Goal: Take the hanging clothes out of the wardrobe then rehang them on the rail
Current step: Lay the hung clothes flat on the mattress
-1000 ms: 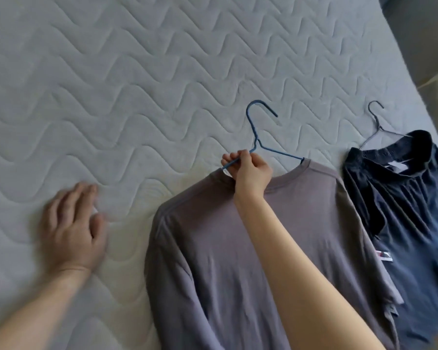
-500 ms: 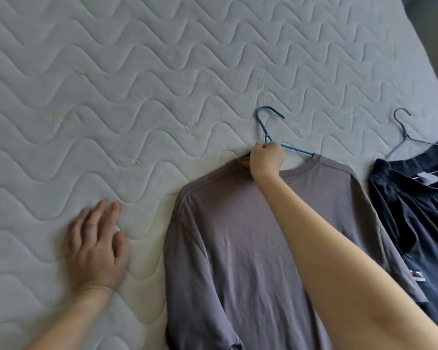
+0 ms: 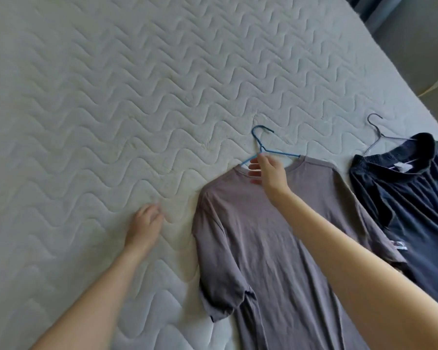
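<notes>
**Position.** The tee (image 3: pixel 276 248) lies flat, front up, on the bed (image 3: pixel 111 97), with its collar toward 12 o'clock. Its hanger (image 3: pixel 262 145) sits inside the collar, and the hook lies out on the quilting at 12 o'clock. At 3 o'clock of the tee, apart from it, a dark top (image 3: pixel 415 210) lies on a second hanger (image 3: pixel 376 132).

**Hands.** The right hand (image 3: pixel 266 173) pinches the hanger's sloping wire just below the twisted neck, thumb against forefinger. Its other fingers rest loosely over the collar. The left hand (image 3: pixel 146 224) rests on the bed at 9 o'clock of the tee, holding nothing, fingers slack. Blur hides finer detail.

**Hazards.**
- A lift by one shoulder wire would probably tilt the hanger and let the wide collar slide off the low end.
- The sleeve bunched at 7 o'clock may drag.
- The hook could snag the quilted stitching.

**Materials.**
- Tee: thin grey-brown jersey, limp, softly creased.
- Hanger: slim blue coated wire, triangular, open hook.
- Dark top: navy, gathered below a banded collar.
- Bed: pale padded cover stitched in wavy rows.
</notes>
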The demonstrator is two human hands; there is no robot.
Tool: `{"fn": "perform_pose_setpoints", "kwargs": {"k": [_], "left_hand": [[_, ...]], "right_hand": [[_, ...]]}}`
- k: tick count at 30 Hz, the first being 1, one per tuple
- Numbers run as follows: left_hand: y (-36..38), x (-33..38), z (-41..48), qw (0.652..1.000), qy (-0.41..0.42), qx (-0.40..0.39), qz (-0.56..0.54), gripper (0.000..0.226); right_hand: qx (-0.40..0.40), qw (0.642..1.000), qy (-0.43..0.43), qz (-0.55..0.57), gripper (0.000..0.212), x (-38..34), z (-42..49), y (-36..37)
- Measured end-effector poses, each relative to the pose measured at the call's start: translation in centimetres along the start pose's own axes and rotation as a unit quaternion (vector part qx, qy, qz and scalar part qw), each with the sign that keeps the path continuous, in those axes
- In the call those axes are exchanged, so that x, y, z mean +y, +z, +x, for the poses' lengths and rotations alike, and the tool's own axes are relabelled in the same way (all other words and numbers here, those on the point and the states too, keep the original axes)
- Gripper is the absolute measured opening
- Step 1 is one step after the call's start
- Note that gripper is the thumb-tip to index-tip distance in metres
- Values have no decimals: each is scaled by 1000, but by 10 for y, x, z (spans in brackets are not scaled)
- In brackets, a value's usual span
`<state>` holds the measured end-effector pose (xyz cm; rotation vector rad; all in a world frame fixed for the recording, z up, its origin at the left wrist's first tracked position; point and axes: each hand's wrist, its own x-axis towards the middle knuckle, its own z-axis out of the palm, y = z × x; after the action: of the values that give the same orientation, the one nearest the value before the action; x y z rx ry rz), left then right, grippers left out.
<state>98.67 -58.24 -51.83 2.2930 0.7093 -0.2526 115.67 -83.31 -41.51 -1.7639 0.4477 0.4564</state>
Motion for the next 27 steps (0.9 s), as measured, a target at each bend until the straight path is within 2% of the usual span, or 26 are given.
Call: {"fn": "perform_pose_setpoints", "kwargs": {"k": [1,3,7,10,16,19,22,24,27], "left_hand": [[-20,13,-15,998,-20,-19,-56,50],[-66,37,-57,995,-9,-7,-100,35],[-156,78,-187,987,12,6,-158,30],[-207,100,-295,978,-4,29,-206,22],[-219,88,-481,935,-115,136,-307,16],[-193,71,-566,886,-200,207,-363,18],[-162,55,-648,839,-281,279,-372,21],[-145,51,-698,789,-342,333,-388,22],[-117,52,-764,693,-417,421,-411,23]], "right_hand": [[-11,999,-15,32,26,-9,-34,-5],[-35,996,-53,64,26,-24,-102,-17],[-95,990,-100,42,27,-43,-238,-51],[-154,982,-110,7,31,-45,-327,-80],[-260,962,-77,-33,34,-24,-431,-118],[-328,942,-35,-66,32,-1,-452,-113],[-410,903,-21,-126,30,11,-469,-90],[-470,864,-44,-176,29,13,-487,-68],[-550,797,-75,-238,28,13,-526,-29]]}}
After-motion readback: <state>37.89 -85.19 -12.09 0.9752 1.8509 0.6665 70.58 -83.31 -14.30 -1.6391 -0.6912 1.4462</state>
